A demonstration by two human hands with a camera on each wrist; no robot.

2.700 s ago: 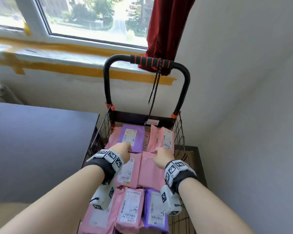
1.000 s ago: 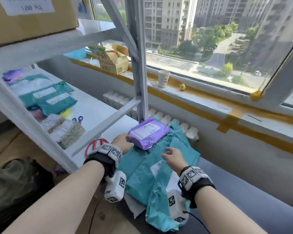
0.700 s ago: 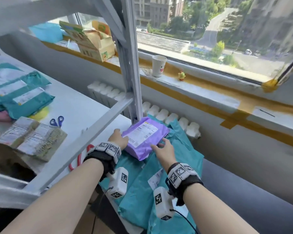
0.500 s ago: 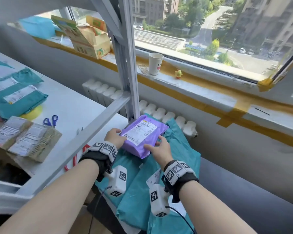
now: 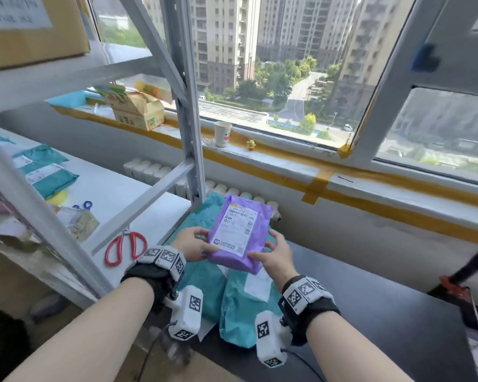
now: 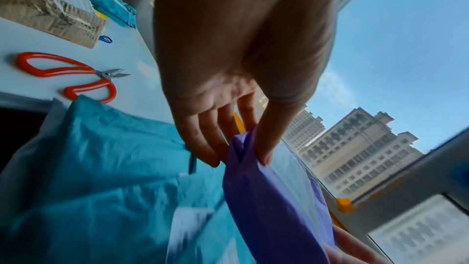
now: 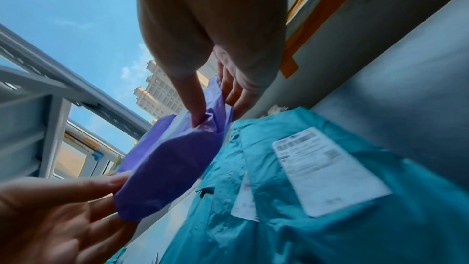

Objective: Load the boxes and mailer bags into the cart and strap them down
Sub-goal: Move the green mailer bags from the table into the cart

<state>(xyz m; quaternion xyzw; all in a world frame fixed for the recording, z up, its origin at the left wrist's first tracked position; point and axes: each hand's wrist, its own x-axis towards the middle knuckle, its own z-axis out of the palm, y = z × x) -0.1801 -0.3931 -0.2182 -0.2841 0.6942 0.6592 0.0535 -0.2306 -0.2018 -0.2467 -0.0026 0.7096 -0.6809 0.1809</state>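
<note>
Purple mailer lifted in both hands above the teal pile

Purple plastic mailer bag (image 5: 239,232), padded and soft, label up, is pinched at its near corners: the left hand (image 5: 192,244) takes the left edge between thumb and fingers (image 6: 210,148), the right hand (image 5: 273,256) clamps the near right corner. A two-handed hold probably keeps the floppy bag level for carrying. It hangs clear above the crumpled teal plastic mailer bags (image 5: 240,304) on the dark table (image 5: 384,312). Red-handled scissors (image 5: 123,246) lie left on the white shelf (image 5: 127,188). Only a dark corner, likely the cart's, shows far right.
</note>
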